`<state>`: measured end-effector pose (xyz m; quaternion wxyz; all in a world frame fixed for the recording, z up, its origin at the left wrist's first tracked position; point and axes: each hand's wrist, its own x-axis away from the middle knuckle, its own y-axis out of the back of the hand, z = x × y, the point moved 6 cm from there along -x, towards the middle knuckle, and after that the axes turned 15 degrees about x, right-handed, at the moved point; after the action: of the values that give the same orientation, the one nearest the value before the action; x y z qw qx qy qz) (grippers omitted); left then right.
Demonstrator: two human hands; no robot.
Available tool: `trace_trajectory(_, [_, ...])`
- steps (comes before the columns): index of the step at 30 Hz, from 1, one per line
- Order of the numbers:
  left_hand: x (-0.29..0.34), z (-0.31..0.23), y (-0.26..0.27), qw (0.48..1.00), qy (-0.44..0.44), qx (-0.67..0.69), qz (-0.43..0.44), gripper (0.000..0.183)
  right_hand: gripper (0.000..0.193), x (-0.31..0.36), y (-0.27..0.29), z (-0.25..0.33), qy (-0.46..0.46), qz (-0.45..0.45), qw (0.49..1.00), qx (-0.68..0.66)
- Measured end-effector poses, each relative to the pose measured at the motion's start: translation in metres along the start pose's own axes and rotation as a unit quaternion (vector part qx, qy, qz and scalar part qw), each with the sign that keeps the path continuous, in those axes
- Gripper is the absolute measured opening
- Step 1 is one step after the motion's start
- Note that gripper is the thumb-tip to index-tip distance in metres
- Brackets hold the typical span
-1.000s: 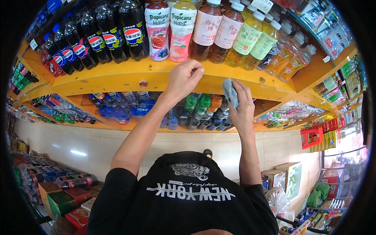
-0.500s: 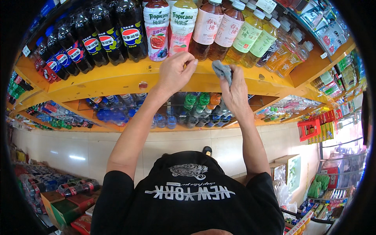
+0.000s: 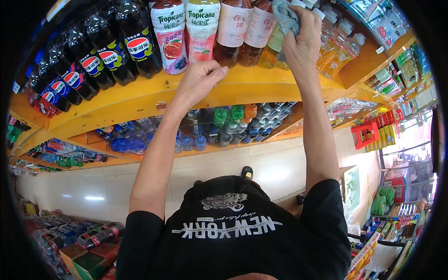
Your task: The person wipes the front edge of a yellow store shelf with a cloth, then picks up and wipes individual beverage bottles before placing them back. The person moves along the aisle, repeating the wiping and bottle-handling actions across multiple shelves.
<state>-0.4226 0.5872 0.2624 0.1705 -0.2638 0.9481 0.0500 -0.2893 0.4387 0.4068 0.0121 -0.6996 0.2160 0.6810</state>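
Observation:
My right hand [image 3: 303,46] grips a grey-blue cloth [image 3: 285,19], which lies against the upper part of a green-labelled tea bottle [image 3: 273,46] and covers some of it. My left hand [image 3: 200,81] is closed, fingers curled in and thumb along them, with nothing visible in it. It rests by the shelf's front edge, just below a peach juice bottle [image 3: 201,32]. Left of that stands a pomegranate juice bottle [image 3: 169,39]. Two pink-labelled tea bottles, one of them nearer the left [image 3: 232,32], stand between my hands.
Dark cola bottles [image 3: 140,46] line the left of the yellow shelf [image 3: 135,95]. Orange drink bottles [image 3: 337,56] stand at its right. A lower shelf holds more bottles [image 3: 228,116]. Behind me are packed bottles [image 3: 100,235], and a red crate [image 3: 365,135] is at the right.
My right hand has lifted the cloth up and right from the shelf edge to the green-labelled bottle. My left hand has shifted slightly left and down in view, still closed. The view has shifted.

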Motion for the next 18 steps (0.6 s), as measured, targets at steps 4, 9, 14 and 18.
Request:
trace_trajectory(4, [-0.001, 0.002, 0.0, 1.0, 0.019, -0.005, 0.007, 0.035, 0.046, 0.0, -0.02, 0.004, 0.0, 0.068, 0.997, 0.021])
trace_trajectory(9, [-0.001, 0.001, -0.001, 0.999, 0.027, 0.013, 0.009, 0.036, 0.044, 0.031, -0.023, 0.007, -0.003, 0.044, 0.999, -0.002])
trace_trajectory(14, [-0.003, 0.006, 0.0, 1.0, 0.021, -0.003, 0.008, 0.035, 0.045, 0.073, -0.03, 0.012, -0.024, 0.141, 0.99, 0.013])
trace_trajectory(18, [-0.001, 0.001, -0.002, 1.0, 0.013, 0.016, 0.001, 0.034, 0.039, 0.097, -0.033, 0.019, -0.007, 0.213, 0.977, 0.009])
